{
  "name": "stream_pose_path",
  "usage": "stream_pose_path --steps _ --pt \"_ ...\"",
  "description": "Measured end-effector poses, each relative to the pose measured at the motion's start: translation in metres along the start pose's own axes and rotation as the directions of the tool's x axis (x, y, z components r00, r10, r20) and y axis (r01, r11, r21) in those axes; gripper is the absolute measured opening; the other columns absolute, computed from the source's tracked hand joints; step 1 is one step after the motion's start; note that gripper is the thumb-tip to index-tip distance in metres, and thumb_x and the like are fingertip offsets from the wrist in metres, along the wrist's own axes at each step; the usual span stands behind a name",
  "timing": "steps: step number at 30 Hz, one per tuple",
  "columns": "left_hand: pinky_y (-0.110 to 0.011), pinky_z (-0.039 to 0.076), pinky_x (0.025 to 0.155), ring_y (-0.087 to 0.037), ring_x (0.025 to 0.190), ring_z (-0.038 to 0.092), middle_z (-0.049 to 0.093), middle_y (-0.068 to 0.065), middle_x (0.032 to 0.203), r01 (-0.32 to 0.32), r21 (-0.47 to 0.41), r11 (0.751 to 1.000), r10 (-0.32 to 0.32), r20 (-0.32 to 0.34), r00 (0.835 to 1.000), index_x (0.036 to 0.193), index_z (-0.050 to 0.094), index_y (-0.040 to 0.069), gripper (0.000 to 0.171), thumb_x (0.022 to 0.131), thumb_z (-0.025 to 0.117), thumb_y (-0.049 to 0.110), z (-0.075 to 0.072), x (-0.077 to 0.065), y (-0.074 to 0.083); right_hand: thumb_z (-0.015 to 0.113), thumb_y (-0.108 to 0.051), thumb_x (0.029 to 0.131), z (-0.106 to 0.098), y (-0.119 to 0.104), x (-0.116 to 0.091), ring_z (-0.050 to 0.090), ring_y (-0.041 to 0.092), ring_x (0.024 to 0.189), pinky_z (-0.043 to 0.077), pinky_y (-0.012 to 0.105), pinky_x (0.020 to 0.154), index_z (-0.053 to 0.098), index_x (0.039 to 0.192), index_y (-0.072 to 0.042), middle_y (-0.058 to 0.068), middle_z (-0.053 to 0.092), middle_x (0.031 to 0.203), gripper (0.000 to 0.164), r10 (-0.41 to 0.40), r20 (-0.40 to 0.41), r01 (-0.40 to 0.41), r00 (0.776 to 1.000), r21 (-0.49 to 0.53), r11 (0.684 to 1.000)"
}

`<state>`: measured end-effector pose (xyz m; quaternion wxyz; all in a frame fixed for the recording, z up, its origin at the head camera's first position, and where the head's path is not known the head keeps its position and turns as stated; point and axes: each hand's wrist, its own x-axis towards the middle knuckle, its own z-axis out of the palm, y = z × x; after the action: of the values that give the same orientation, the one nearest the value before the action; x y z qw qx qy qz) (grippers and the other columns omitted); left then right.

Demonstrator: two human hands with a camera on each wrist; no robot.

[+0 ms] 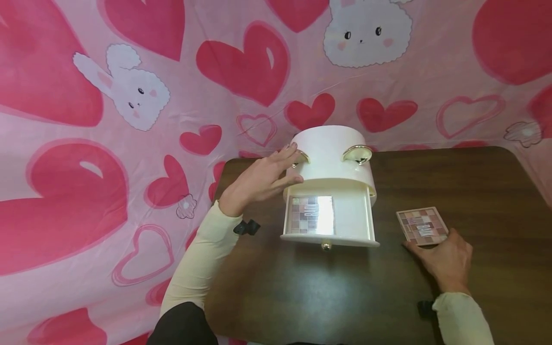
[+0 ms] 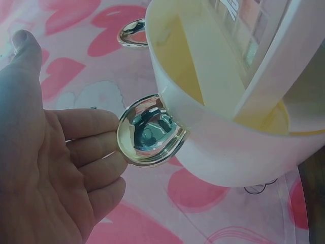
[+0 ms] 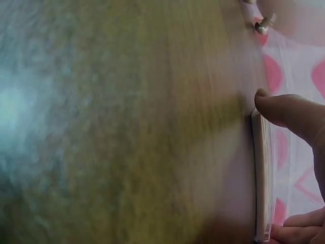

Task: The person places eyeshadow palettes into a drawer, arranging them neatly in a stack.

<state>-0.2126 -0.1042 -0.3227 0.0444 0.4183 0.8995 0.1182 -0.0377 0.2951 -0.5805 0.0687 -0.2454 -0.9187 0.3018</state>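
Note:
A white rounded box (image 1: 326, 158) with two gold ear-shaped pieces stands on the table, its drawer (image 1: 351, 215) pulled out. Inside the drawer, on the left, lies an eyeshadow palette (image 1: 301, 215) with a clear glossy lid. My left hand (image 1: 264, 178) is at the box's left side, fingers extended; in the left wrist view its fingertips touch the rim of a gold ear (image 2: 152, 133). To the right of the box, my right hand (image 1: 450, 258) holds a second eyeshadow palette (image 1: 421, 225) by its edges, between thumb and fingers. That palette is at or just above the tabletop.
The dark wooden table (image 1: 319, 292) carries the box near its back edge. A small gold knob (image 1: 326, 246) sticks out from the drawer front. Pink cloth (image 1: 258, 129) with hearts and rabbits hangs behind and to the left of the table.

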Motion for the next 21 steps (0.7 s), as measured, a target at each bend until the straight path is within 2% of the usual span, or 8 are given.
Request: stream_pose_path --steps 3,8,15,21 --pt "-0.04 0.027 0.117 -0.025 0.149 0.024 0.027 -0.01 0.163 -0.007 0.002 1.0 0.007 -0.003 1.0 0.153 0.044 0.016 0.066 0.1 0.052 0.054 0.0 0.0 0.0 0.09 -0.045 0.067 0.001 0.0 0.0 0.044 0.06 0.108 0.025 0.059 0.103 0.034 0.132 0.026 0.049 0.045 0.119 0.112 -0.016 -0.026 0.016 1.0 0.007 1.0" --pt "-0.04 0.028 0.117 -0.024 0.149 0.024 0.028 -0.01 0.162 -0.02 0.0 1.0 0.02 -0.014 1.0 0.153 0.044 0.016 0.066 0.1 0.052 0.054 0.0 0.0 0.0 0.09 -0.034 0.067 -0.001 0.002 0.0 0.04 0.057 0.11 0.024 0.06 0.101 0.035 0.132 0.023 0.045 0.044 0.119 0.102 0.002 -0.054 0.001 0.999 0.062 0.998" --pt "-0.044 0.031 0.116 -0.026 0.148 0.028 0.033 -0.014 0.16 -0.041 -0.002 0.999 0.041 -0.036 0.999 0.149 0.049 0.016 0.062 0.1 0.053 0.053 0.001 0.001 -0.002 0.09 -0.028 0.065 -0.01 0.002 -0.002 0.036 0.058 0.115 0.023 0.06 0.102 0.031 0.137 0.023 0.046 0.044 0.122 0.106 0.011 -0.087 -0.001 0.996 0.113 0.994" --pt "-0.042 0.03 0.116 -0.023 0.149 0.026 0.031 -0.011 0.161 -0.02 -0.008 1.0 0.019 -0.025 1.0 0.152 0.046 0.015 0.065 0.1 0.052 0.054 0.001 0.001 -0.001 0.091 -0.028 0.062 -0.028 -0.01 -0.004 0.033 0.058 0.119 0.025 0.062 0.101 0.033 0.14 0.021 0.045 0.045 0.125 0.108 -0.016 -0.139 0.036 0.99 0.141 0.989"
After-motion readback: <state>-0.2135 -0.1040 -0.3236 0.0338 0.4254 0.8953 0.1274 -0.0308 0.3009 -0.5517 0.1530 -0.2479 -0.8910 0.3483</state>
